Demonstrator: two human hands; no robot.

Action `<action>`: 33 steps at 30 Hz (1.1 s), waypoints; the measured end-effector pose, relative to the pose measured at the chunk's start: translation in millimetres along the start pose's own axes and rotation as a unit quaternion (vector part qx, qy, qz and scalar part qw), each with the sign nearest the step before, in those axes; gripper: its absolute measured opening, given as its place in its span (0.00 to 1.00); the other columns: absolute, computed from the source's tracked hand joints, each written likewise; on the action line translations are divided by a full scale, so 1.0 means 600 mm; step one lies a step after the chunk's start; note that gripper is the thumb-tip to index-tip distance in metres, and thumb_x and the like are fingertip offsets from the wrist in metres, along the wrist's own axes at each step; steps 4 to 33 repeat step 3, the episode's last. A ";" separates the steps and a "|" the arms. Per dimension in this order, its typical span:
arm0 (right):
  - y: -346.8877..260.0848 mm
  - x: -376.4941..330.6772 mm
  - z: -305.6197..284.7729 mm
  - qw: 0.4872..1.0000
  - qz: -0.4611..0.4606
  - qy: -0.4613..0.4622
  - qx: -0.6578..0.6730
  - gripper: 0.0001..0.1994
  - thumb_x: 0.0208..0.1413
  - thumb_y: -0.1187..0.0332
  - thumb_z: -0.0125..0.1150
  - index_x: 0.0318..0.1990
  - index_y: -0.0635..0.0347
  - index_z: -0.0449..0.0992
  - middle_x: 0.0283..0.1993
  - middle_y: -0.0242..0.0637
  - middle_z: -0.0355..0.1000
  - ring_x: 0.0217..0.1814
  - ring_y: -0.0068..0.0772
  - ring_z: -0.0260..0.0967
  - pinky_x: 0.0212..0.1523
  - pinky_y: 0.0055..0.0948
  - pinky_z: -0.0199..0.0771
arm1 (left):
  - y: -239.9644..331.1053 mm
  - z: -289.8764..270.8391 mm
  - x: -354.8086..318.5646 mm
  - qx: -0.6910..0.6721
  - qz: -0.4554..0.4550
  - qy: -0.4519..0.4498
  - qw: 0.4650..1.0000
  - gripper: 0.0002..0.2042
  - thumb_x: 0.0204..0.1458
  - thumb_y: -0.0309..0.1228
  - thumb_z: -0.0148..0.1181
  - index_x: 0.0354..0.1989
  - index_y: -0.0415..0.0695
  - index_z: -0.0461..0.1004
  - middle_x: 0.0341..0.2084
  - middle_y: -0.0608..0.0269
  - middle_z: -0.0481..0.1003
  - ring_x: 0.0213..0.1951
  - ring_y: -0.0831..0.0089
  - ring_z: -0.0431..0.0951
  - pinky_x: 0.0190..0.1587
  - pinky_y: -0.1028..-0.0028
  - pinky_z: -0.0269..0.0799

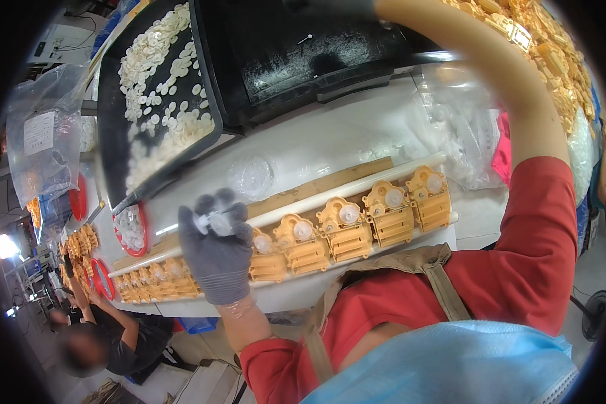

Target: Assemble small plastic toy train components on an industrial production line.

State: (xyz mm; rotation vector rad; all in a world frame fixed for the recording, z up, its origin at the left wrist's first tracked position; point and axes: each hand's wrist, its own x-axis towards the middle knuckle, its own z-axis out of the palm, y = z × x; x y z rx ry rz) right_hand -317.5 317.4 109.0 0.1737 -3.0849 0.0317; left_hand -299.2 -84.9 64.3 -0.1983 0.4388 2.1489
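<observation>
My left hand [215, 252], in a grey glove, is raised over the row of yellow plastic housings with its fingers curled round a few small white plastic parts [217, 222]. The housings [345, 229] stand side by side along a white rail, several with a white round piece in them. My right arm stretches far across to the black tray [357, 84], which holds a small white part [306, 39] and white dust. Only a dark, blurred bit of my right hand [337, 8] shows at the top edge; its fingers are hidden.
Another black tray [205, 74] holds many white discs. Red-rimmed bowls [143, 232], a clear plastic bag [47, 141] and more yellow housings stand at the left. A heap of yellow housings [552, 60] lies at the far right. A co-worker [114, 330] sits at lower left.
</observation>
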 end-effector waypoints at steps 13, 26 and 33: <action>-0.022 -0.007 -0.011 0.992 0.049 0.081 0.084 0.14 0.50 0.57 0.60 0.36 0.58 0.76 0.34 0.48 0.74 0.40 0.51 0.73 0.42 0.45 0.72 | -0.005 -0.010 -0.025 0.007 0.007 0.010 1.000 0.19 0.60 0.44 0.49 0.49 0.39 0.70 0.52 0.48 0.67 0.47 0.58 0.68 0.48 0.61 0.75; -0.022 -0.007 -0.011 0.992 0.049 0.081 0.084 0.14 0.50 0.57 0.60 0.36 0.58 0.76 0.34 0.48 0.74 0.40 0.51 0.73 0.42 0.45 0.72 | -0.005 -0.010 -0.025 0.007 0.007 0.010 1.000 0.19 0.60 0.44 0.49 0.49 0.39 0.70 0.52 0.48 0.67 0.47 0.58 0.68 0.48 0.61 0.75; -0.022 -0.007 -0.011 0.992 0.049 0.081 0.084 0.14 0.50 0.57 0.60 0.36 0.58 0.76 0.34 0.48 0.74 0.40 0.51 0.73 0.42 0.45 0.72 | -0.005 -0.010 -0.025 0.007 0.007 0.010 1.000 0.19 0.60 0.44 0.49 0.49 0.39 0.70 0.52 0.48 0.67 0.47 0.58 0.68 0.48 0.61 0.75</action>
